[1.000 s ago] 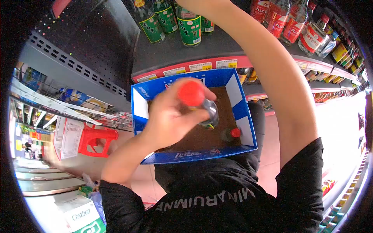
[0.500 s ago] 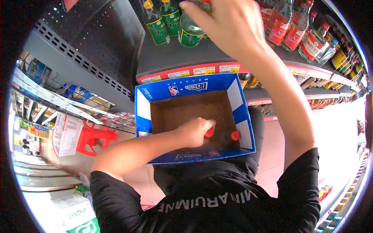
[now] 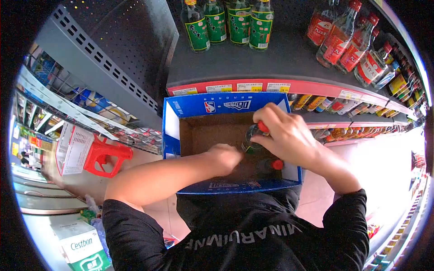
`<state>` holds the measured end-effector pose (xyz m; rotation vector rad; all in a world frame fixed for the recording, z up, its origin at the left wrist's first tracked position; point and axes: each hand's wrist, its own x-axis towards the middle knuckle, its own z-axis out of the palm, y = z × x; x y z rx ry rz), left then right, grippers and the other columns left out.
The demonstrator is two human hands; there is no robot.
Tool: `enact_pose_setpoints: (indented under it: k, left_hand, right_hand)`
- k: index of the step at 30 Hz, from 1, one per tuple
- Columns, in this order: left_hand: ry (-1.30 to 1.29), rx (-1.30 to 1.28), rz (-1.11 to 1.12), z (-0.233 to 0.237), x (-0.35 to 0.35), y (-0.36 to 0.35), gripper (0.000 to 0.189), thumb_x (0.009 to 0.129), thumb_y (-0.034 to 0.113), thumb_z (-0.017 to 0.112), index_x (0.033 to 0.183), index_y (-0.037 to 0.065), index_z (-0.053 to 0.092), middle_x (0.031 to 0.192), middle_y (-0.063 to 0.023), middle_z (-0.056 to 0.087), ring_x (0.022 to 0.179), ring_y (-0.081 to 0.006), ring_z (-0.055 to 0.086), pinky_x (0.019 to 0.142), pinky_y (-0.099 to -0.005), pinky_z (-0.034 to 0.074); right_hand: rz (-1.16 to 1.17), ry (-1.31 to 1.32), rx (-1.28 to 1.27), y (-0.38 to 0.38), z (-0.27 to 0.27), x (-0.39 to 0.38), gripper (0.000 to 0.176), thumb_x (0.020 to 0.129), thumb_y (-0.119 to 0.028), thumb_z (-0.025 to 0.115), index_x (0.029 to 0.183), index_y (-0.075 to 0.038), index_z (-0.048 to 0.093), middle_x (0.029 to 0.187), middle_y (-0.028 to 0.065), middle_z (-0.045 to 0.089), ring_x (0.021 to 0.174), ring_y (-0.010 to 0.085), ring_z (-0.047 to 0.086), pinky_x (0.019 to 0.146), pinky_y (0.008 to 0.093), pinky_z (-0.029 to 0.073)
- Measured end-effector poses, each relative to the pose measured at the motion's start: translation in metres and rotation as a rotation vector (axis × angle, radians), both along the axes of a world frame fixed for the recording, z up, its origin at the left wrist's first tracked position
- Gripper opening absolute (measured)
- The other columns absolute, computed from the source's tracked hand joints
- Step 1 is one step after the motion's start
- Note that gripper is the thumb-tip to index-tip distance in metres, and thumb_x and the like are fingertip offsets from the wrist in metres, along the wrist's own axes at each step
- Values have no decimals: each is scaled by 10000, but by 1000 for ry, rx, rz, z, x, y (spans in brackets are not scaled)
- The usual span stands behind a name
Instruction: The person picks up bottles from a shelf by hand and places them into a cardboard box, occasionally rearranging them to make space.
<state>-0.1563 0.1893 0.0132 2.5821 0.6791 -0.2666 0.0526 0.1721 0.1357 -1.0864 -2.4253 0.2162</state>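
Note:
A blue cardboard box (image 3: 171, 110) with white corner panels rests at my lap, against the shelf front. My right hand (image 3: 289, 137) is closed round the neck of a red-capped glass bottle (image 3: 254, 135) over the box's right part. My left hand (image 3: 226, 159) is closed inside the box, left of that bottle; its fingertips are turned away, and I cannot tell what they hold. Another bottle's red cap (image 3: 277, 165) shows in the box's near right corner, below my right hand. Green-labelled bottles (image 3: 261, 29) stand upright on the shelf beyond the box.
The dark shelf (image 3: 285, 58) has a red price-tag edge (image 3: 316, 90). Red-labelled bottles (image 3: 337, 45) stand at its right side. A grey perforated upright (image 3: 106, 70) rises on the left, with a red stool (image 3: 107, 156) below it. A Cestbon carton (image 3: 81, 246) sits lower left.
My right hand has come down from the shelf to the box and now grips a bottle there. My left hand has stayed in the box and shifted slightly left.

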Motion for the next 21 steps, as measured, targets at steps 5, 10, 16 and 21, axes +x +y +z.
enact_pose_setpoints:
  k: [5, 10, 16, 21]
  left_hand:
    - [291, 16, -34, 30, 15, 2, 174, 747, 185, 647, 871, 63, 647, 843, -181, 671, 808, -353, 663, 684, -478, 532]
    - [223, 54, -19, 27, 13, -1, 177, 749, 188, 635, 869, 61, 657, 825, -195, 672, 807, -356, 669, 702, -471, 539]
    - [178, 60, -53, 29, 9, 2, 173, 739, 183, 615, 854, 58, 649, 827, -192, 672, 793, -367, 663, 698, -488, 530]
    - [101, 76, -77, 14, 6, 4, 194, 738, 207, 631, 860, 58, 649, 812, -186, 672, 781, -362, 661, 679, -480, 524]
  right_hand:
    - [-43, -348, -126, 33, -39, -13, 353, 758, -135, 683, 1018, -13, 477, 957, 167, 586, 812, 338, 640, 657, 392, 522]
    - [59, -597, -107, 68, -68, -24, 342, 752, -66, 629, 1063, 8, 508, 989, 180, 626, 839, 318, 664, 689, 393, 546]
    - [68, -686, -160, 78, -86, -29, 275, 743, -58, 618, 1008, 8, 584, 953, 170, 666, 863, 313, 677, 696, 420, 558]
    - [93, -815, -152, 84, -90, -40, 249, 763, -91, 625, 996, -4, 628, 962, 163, 678, 863, 291, 680, 673, 403, 557]
